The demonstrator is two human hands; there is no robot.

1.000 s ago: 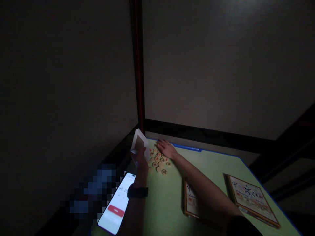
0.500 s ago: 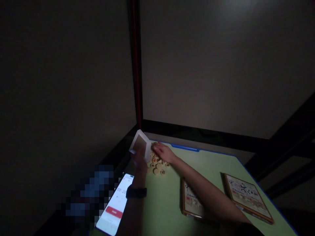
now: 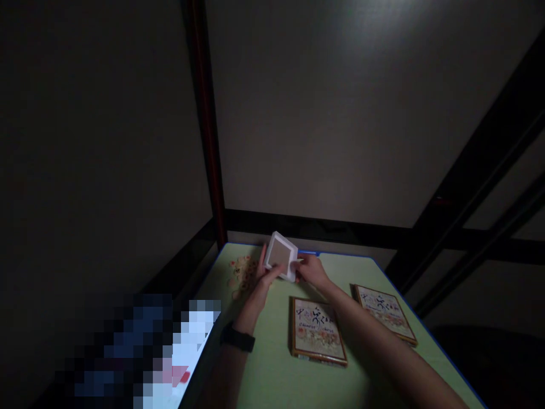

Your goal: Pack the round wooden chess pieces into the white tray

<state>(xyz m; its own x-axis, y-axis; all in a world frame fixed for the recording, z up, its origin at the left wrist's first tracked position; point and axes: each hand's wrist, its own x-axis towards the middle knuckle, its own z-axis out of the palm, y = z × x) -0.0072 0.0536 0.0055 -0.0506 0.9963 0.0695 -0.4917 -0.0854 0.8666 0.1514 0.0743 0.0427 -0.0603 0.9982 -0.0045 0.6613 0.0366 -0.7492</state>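
Note:
A small white tray point(image 3: 280, 255) with a brownish inside is held tilted above the green table point(image 3: 276, 363). My left hand point(image 3: 264, 276) grips its lower left edge, fingers wrapped round it. On the tray's right side my right hand point(image 3: 310, 268) pinches the lower corner. A heap of several round wooden chess pieces point(image 3: 240, 271) with red marks lies on the table just left of my left hand. A dark watch sits on my left wrist point(image 3: 237, 338).
Two printed box halves lie on the table: one point(image 3: 315, 330) under my right forearm, another point(image 3: 384, 313) further right. A lit phone point(image 3: 187, 358), partly blurred, is at the table's left edge. A dark red post point(image 3: 208, 142) stands at the far corner; walls close behind.
My right hand left the chess pieces and came onto the tray's right side. The tray moved right, away from the heap. The view swung so the table shifted left.

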